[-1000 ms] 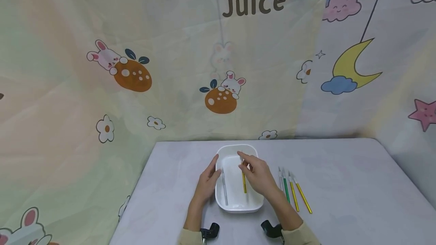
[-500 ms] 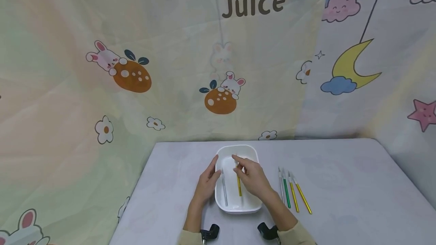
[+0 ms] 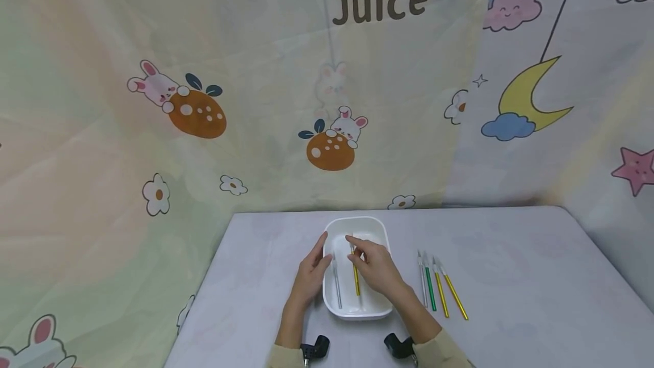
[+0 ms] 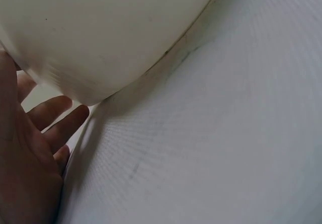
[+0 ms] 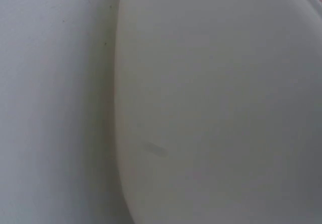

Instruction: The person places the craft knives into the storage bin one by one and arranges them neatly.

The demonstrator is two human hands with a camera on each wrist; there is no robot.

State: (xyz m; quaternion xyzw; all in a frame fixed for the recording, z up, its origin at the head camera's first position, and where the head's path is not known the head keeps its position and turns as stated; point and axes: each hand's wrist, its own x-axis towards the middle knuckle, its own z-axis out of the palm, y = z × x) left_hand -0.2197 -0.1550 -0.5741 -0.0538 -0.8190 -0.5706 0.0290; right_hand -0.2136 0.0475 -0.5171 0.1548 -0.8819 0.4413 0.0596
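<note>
A white tray (image 3: 375,305) lies on the table. My left hand (image 3: 308,277) rests against its left side, the thumb at the rim and the fingers fairly straight; in the left wrist view the fingers of that hand (image 4: 35,148) touch the outer wall. Over the tray, my right hand (image 3: 377,268) pinches a slim yellow pen-like tool (image 3: 356,280) near its pale upper end, between thumb and fingers. To the left of it, a silver-grey pen-like tool (image 3: 338,288) lies inside the tray. The right wrist view shows the tray wall (image 5: 211,103) but no hand.
Right of the tray, several similar tools lie side by side on the table (image 3: 536,277): a silver one (image 3: 422,283), a green one (image 3: 431,288) and yellow ones (image 3: 456,297). A printed curtain (image 3: 255,146) hangs behind the table.
My right hand has moved left over the tray with the yellow pen-like tool, bringing it nearer the silver-grey one. The left hand stays at the tray's side.
</note>
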